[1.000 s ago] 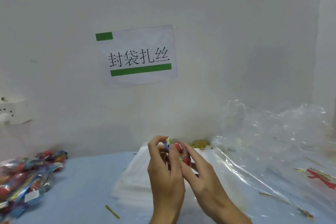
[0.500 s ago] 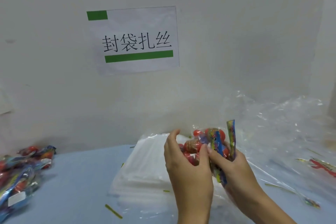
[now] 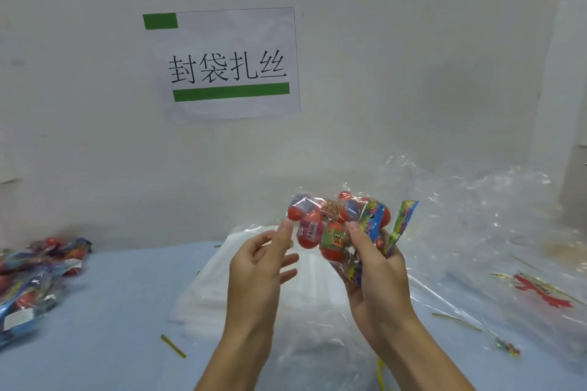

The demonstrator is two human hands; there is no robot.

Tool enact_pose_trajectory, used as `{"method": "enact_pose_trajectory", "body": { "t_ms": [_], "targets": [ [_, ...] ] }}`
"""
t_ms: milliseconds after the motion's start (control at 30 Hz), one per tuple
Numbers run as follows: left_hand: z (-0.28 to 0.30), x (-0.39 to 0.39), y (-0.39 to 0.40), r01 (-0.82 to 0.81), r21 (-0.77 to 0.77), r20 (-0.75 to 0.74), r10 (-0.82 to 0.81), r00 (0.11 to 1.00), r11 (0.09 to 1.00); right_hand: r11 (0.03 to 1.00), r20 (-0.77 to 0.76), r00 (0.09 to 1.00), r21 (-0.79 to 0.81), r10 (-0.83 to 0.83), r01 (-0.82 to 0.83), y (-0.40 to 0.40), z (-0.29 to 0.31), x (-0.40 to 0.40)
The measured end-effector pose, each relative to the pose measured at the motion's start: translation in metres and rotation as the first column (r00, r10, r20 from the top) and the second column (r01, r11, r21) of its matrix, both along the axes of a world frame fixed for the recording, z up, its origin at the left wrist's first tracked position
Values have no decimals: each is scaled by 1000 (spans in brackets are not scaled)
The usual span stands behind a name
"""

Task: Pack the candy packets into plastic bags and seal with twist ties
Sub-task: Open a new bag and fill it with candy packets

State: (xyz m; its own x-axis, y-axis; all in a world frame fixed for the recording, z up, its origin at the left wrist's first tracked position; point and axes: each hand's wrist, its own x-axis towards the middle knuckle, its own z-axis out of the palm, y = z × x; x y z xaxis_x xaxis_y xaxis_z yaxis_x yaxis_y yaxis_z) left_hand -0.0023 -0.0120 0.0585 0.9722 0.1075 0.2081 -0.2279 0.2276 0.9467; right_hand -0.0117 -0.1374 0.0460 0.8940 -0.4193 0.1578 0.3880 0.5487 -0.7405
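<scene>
The right hand (image 3: 374, 276) holds a clear bag of candy (image 3: 336, 228) up in the air, above the desk (image 3: 111, 311). Its fingers (image 3: 357, 233) are curled round the bottom of the bag, with the thumb pressed on the front. The bag is full of red egg-shaped candies and bright packets, and it sticks up above the fingers. A thin striped packet (image 3: 401, 222) pokes up just right of the thumb.

The left hand (image 3: 257, 270) is beside it, with its fingers loose and a little apart. One fingertip (image 3: 286, 227) touches the left side of the bag of candy. This hand holds nothing.

Under both hands lies a white stack of plastic bags (image 3: 228, 298) on the blue desk. Below and left of the left fingers lies a yellow twist tie (image 3: 173, 346). More twist ties (image 3: 457, 320) lie to the right of the right hand, on a big crinkly clear plastic sheet (image 3: 476, 232). Far left of the fingers sits a pile of candy packets (image 3: 35, 279). High on the wall behind the hands is a paper sign (image 3: 228, 63) with green bars and black writing.
</scene>
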Motion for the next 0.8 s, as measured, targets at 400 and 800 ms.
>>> {"method": "enact_pose_trajectory", "body": {
  "t_ms": [400,800],
  "targets": [
    [-1,5,15,83,-244,-13,-88,996,966,974,-56,997,-218,56,-67,10,-5,4],
    [-4,-7,3,9,235,163,-49,985,972,894,-73,929,-254,363,-370,-3,9,-13]
  ]
}}
